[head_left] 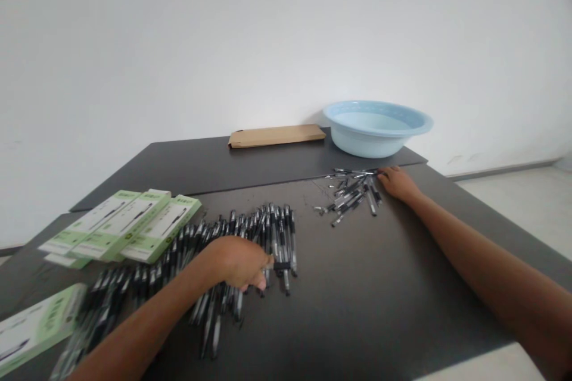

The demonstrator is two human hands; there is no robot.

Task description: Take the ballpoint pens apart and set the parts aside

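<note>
My left hand (239,263) rests on a wide heap of black and clear pens (210,250) spread over the dark table (357,286). Its fingers are curled down onto the pens near the heap's right end, closed on one or more of them. My right hand (397,183) reaches far forward to a smaller pile of pen parts (353,193). The fingers there touch the pile's right side, and whether they hold anything does not show.
A light blue plastic basin (378,128) stands at the back right, next to a flat brown envelope (276,136). Several green and white pen boxes (125,223) lie at the left, one more (31,328) at the near left edge. A white wall stands behind.
</note>
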